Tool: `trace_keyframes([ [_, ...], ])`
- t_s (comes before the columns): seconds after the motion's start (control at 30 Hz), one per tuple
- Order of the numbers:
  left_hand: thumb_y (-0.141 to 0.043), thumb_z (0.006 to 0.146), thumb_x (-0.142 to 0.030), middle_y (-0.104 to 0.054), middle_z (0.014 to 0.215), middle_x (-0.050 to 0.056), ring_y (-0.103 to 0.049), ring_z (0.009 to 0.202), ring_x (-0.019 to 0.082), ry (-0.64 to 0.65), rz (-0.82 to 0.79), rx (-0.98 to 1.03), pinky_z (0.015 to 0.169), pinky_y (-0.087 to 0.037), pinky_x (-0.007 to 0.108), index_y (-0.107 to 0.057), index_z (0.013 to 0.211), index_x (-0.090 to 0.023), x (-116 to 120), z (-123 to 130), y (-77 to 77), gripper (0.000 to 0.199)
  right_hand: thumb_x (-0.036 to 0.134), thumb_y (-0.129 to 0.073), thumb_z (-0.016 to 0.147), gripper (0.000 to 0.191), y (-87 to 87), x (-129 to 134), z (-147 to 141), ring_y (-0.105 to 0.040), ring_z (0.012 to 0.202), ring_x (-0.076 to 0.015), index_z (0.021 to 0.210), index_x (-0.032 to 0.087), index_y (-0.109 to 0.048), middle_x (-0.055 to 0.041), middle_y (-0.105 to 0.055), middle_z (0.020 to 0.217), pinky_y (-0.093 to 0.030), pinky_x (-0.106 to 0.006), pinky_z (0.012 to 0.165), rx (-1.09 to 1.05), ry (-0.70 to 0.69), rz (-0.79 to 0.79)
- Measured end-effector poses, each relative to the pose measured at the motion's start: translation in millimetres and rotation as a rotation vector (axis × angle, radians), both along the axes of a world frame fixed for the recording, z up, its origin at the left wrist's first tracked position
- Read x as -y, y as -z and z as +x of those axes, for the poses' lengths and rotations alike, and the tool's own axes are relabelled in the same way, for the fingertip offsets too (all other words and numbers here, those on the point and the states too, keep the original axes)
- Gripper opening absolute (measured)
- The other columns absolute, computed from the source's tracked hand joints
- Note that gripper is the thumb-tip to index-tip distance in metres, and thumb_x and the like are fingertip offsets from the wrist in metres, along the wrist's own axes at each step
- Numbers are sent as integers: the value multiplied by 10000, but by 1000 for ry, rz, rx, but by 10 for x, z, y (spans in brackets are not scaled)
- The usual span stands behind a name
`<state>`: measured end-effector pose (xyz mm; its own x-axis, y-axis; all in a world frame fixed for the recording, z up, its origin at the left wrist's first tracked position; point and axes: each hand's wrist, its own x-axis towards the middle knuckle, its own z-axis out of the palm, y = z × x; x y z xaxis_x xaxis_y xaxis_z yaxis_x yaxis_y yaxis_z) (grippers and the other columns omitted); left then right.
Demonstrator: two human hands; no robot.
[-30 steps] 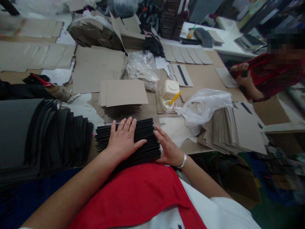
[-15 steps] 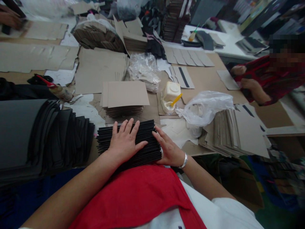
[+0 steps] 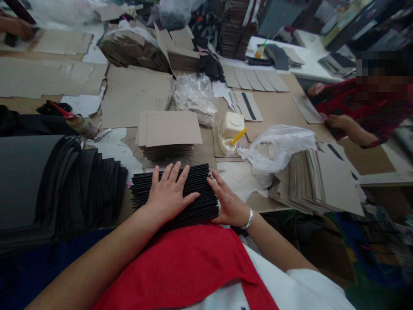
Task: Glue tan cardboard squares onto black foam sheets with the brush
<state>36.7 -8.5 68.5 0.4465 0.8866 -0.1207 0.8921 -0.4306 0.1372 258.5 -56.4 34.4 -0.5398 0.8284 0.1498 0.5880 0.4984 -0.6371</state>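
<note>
A stack of thin black pieces (image 3: pixel 200 189) stands on edge at the table's near side, against the red apron. My left hand (image 3: pixel 169 193) lies on top of it, fingers spread, palm down. Against the stack's right end rests my right hand (image 3: pixel 229 200), its fingers apart and the thumb low near the corner; a silver band is on that wrist. Just beyond the stack is a pile of beige boards (image 3: pixel 172 127). To the left lies a large heap of dark grey sheets (image 3: pixel 29 176).
A glue container (image 3: pixel 232 125) with a yellow brush, a white plastic bag (image 3: pixel 280 144) and grey board stacks (image 3: pixel 338 176) are at the right. A red-tipped bottle (image 3: pixel 82 125) lies left. A person in red (image 3: pixel 345 101) works at the far right.
My hands stay in place on the black stack. At the right, the other person's hands and head have shifted slightly, and the board by them has tilted a little.
</note>
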Motion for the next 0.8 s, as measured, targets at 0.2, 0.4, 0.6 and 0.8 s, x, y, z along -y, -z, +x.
trace_keyframes([
  [0.2, -371, 832, -650, -306, 1507, 120, -285, 1363, 317, -5, 1, -2, 1115, -98, 560, -319, 1446, -207, 6, 4, -2, 759, 412, -778, 615, 1165, -20, -5, -5, -50, 1438, -315, 1492, 212, -37, -169, 15, 1555, -265, -507, 1124, 7, 1, -10],
  [0.4, -374, 831, -652, -305, 1507, 119, -285, 1363, 315, -6, 1, -3, 1117, -98, 555, -315, 1447, -206, 6, 2, 1, 763, 404, -780, 617, 1160, -34, 1, -11, -59, 1436, -322, 1492, 220, -42, -164, 19, 1555, -269, -511, 1123, 20, 9, -20],
  [0.6, -372, 834, -655, -306, 1506, 124, -286, 1364, 312, 7, 9, -2, 1111, -94, 565, -314, 1447, -236, 8, 0, -5, 745, 396, -771, 627, 1145, -23, 20, -3, -48, 1437, -320, 1491, 214, -42, -170, 19, 1553, -268, -513, 1122, 27, 15, -26],
  [0.8, -384, 833, -655, -312, 1505, 113, -287, 1365, 319, 14, 15, 0, 1103, -97, 578, -339, 1431, -302, 10, -5, -4, 696, 391, -772, 623, 1140, -21, 29, 0, -40, 1437, -320, 1488, 207, -53, -174, 23, 1551, -270, -505, 1123, 34, 21, -38],
])
